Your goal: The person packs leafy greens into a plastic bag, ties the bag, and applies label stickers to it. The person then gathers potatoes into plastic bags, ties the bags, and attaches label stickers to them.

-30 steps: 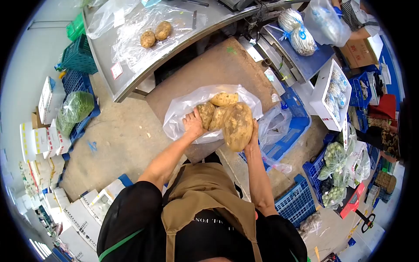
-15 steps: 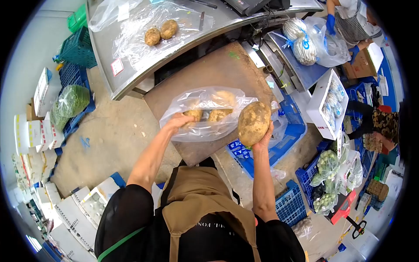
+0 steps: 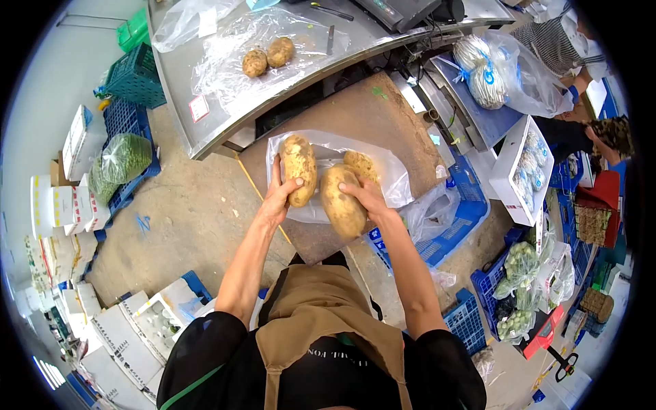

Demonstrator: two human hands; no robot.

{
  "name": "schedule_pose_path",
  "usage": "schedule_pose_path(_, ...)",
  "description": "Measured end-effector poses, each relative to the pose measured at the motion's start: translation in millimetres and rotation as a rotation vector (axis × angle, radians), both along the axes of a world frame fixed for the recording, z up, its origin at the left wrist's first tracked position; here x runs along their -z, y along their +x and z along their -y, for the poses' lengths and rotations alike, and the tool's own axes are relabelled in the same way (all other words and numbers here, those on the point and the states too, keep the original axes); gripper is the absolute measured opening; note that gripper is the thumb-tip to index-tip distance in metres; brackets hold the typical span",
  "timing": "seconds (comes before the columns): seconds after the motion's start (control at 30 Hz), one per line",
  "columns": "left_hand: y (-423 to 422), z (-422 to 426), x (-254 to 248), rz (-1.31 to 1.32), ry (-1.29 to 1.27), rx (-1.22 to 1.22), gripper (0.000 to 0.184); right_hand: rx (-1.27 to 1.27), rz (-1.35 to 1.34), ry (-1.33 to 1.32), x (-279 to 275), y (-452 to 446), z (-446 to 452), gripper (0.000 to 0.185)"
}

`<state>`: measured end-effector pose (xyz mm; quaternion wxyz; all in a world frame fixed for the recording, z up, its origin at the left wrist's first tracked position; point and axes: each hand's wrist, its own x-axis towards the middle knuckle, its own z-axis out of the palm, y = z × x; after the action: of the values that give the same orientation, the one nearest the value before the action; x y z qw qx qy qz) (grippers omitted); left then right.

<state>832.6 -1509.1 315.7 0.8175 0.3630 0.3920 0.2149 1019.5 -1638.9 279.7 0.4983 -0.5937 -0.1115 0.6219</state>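
Observation:
My left hand (image 3: 279, 193) is closed around a long yellowish potato (image 3: 298, 166), held upright over the plastic bag. My right hand (image 3: 370, 198) grips a larger potato (image 3: 341, 205), thumb on top, just to the right of the first. Behind it, another potato (image 3: 359, 162) shows partly, lying at the bag. The clear plastic bag (image 3: 390, 168) is spread on a brown board (image 3: 320, 244) in front of me. Whether more potatoes lie under the held ones is hidden.
Ahead, two potatoes (image 3: 267, 56) lie on plastic film on the metal table (image 3: 181, 102). A blue crate (image 3: 471, 198) stands right of the board, below a white foam box (image 3: 516, 171). Stacked boxes (image 3: 123, 342) line the left. A person's arm (image 3: 601, 143) shows at far right.
My left hand has lifted a potato from the bag. The right hand has moved left with its potato, over the bag. The camera view has shifted slightly.

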Motion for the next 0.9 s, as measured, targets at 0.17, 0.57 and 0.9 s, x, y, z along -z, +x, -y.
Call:
schedule_pose_path(0.17, -25.1, 19.9, -11.3, -0.016, 0.080, -0.107, 0.109, 0.149, -0.021, -0.002, 1.8, 3.8, -45.8, 0.078)
schedule_pose_path(0.57, -60.2, 47.0, -19.4, -0.008, 0.045, -0.162, 0.107, -0.367, 1.698, -0.264, 84.6, -103.9, -105.0, 0.046)
schedule_pose_path(0.9, -122.2, 28.3, -71.6, 0.283, -0.141, -0.120, 0.098, -0.397, 1.456, 0.056, 17.1, -106.2, -73.7, 0.070)
